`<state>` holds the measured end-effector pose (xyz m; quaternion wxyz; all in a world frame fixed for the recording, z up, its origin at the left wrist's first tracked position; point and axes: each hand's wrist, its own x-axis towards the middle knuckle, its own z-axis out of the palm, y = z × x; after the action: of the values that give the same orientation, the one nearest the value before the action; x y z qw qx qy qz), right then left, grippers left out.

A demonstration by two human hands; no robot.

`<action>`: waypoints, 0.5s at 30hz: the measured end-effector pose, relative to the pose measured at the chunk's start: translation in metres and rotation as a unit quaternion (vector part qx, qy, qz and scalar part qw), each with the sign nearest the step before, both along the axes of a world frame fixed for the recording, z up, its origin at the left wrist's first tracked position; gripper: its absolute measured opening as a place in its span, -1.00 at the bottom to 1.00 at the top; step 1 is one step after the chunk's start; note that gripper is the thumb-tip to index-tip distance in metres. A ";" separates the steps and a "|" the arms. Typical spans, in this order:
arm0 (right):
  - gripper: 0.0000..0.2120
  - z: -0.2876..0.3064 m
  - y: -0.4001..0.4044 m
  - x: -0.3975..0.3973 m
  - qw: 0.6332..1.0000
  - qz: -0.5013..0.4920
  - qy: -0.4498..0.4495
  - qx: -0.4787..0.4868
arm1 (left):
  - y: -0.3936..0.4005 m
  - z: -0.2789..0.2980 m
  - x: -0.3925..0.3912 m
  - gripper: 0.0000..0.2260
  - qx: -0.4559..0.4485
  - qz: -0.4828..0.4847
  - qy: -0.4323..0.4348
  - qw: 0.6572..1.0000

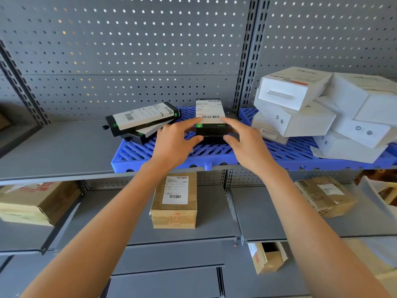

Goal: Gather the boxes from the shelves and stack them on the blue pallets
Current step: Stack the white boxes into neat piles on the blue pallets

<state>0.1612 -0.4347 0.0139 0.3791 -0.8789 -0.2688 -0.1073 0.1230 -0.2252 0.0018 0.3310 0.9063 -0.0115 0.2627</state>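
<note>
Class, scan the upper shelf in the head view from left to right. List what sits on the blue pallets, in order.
Tilted pair of black boxes → black box with a white label, held between left hand and right hand → pile of white boxes.

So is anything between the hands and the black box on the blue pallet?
No. The left hand and right hand already touch the sides of the black box, which sits on the blue pallet. Other boxes lie off to either side.
</note>
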 end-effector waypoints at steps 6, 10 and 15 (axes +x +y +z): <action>-0.48 0.000 -0.001 -0.006 1.000 -0.005 -0.025 -0.001 | -0.003 0.002 -0.004 -0.46 0.028 0.022 0.007 0.999; -0.51 0.006 0.000 -0.013 0.997 -0.007 -0.066 -0.029 | -0.007 0.003 -0.011 -0.52 0.051 0.026 -0.027 0.998; -0.52 0.013 0.001 -0.012 0.993 -0.008 -0.101 -0.056 | -0.011 0.010 -0.018 -0.57 0.081 0.041 -0.055 0.994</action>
<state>0.1488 -0.4339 0.0269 0.2992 -0.8855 -0.3047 -0.1832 0.1048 -0.2357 0.0113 0.2446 0.9137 -0.0139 0.3241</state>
